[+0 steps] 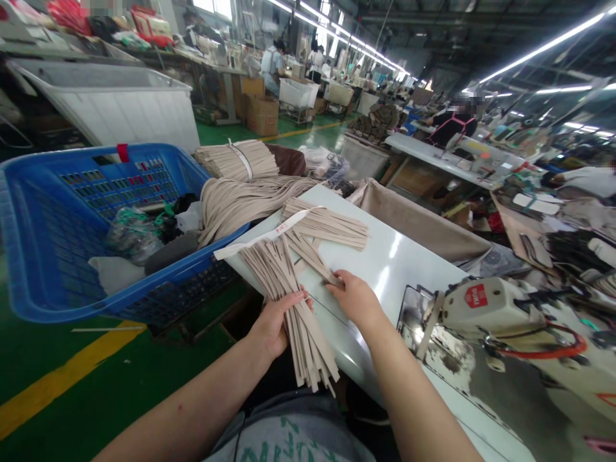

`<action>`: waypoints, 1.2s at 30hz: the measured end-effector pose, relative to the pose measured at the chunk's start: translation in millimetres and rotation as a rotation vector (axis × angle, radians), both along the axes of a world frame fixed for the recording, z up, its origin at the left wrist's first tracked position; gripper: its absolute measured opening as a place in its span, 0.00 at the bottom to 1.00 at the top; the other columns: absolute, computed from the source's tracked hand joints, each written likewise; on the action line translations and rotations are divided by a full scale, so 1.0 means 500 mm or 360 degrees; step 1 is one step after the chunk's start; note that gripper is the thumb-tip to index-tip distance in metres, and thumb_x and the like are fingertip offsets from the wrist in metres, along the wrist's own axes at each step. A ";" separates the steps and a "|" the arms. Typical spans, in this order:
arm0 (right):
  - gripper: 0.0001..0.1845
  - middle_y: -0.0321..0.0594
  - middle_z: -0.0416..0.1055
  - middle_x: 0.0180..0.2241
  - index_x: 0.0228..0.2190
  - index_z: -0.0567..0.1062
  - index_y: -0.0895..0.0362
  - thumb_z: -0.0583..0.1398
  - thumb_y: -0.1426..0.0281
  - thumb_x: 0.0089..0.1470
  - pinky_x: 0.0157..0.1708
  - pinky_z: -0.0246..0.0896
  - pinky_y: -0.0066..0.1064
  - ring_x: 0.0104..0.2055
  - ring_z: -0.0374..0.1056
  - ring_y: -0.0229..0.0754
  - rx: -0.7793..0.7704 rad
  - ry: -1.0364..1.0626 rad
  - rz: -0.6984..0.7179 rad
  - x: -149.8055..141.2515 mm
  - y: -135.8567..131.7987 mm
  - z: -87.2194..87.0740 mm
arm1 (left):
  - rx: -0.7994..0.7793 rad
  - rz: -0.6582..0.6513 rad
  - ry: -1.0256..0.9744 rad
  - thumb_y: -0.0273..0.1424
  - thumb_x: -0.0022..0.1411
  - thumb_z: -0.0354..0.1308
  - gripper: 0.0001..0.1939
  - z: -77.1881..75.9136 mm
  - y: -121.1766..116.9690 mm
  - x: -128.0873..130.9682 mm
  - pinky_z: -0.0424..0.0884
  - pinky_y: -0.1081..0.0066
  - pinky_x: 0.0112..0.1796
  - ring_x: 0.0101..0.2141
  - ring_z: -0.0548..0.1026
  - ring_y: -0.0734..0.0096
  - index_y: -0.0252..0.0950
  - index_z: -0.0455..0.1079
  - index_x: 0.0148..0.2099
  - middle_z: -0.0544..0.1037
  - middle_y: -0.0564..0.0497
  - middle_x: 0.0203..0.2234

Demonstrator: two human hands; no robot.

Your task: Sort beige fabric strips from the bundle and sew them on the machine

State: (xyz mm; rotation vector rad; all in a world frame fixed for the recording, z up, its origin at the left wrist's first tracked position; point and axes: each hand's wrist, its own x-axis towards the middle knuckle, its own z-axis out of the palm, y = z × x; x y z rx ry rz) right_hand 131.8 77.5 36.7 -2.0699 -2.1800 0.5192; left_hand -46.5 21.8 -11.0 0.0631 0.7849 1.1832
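Head view: the left hand [276, 321] is gripping a thick bundle of beige strips [308, 346] around its middle, thumb on top, and both ends are fanning out over the table's near edge. The right hand [356, 298] is pinching the end of a smaller bunch [310, 256] just above the tabletop. More strips [339, 228] are lying on the table's far part, and a white band [279, 231] with red marking is crossing by their upper ends.

These strips are looking light, flat and springy, bendy rather than fragile; single ones are probably sliding out of a loose hold. A wrap around the middle is seeming surest, with fingertips squaring the ends.

The table [399, 247] is shining smooth and pale, likely offering little grip. A sewing machine [495, 305] is standing at its right, and a blue basket [115, 308] is sitting to its left, with long strips [255, 199] draping over the rim and a tied bundle [235, 160] lying behind them. Beyond the table, a cloth-lined bin [418, 224] is sagging, and people [272, 64] are working under strip lights.
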 end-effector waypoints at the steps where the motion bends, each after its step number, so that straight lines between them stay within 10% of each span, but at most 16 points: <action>1: 0.15 0.42 0.78 0.39 0.49 0.75 0.55 0.60 0.63 0.63 0.37 0.56 0.30 0.40 0.71 0.43 -0.0022 0.0006 -0.0028 0.000 0.001 0.003 | 0.0001 0.0001 -0.0004 0.24 0.50 0.71 0.15 -0.001 0.000 0.000 0.79 0.69 0.33 0.29 0.79 0.67 0.30 0.76 0.41 0.80 0.47 0.28; 10: 0.14 0.44 0.74 0.37 0.34 0.79 0.57 0.54 0.70 0.66 0.40 0.58 0.29 0.39 0.71 0.42 0.0114 -0.0220 0.0072 0.000 -0.007 0.009 | -0.0019 -0.0005 -0.0033 0.24 0.48 0.72 0.15 -0.004 0.001 -0.001 0.78 0.69 0.33 0.30 0.79 0.67 0.30 0.76 0.40 0.79 0.48 0.29; 23: 0.10 0.46 0.74 0.41 0.46 0.69 0.59 0.54 0.69 0.65 0.35 0.59 0.31 0.40 0.73 0.45 0.0189 -0.0410 0.0094 -0.053 -0.042 -0.023 | 0.0028 -0.0002 -0.0040 0.24 0.49 0.71 0.13 -0.007 -0.002 -0.001 0.79 0.69 0.35 0.30 0.79 0.68 0.29 0.76 0.39 0.80 0.48 0.29; 36: 0.15 0.37 0.75 0.28 0.35 0.75 0.57 0.48 0.73 0.58 0.30 0.57 0.27 0.29 0.69 0.39 -0.0049 0.0379 -0.0158 0.022 0.013 -0.005 | 0.0021 -0.0005 -0.0038 0.24 0.49 0.71 0.15 -0.006 -0.003 -0.004 0.79 0.68 0.35 0.30 0.80 0.67 0.30 0.76 0.42 0.81 0.47 0.29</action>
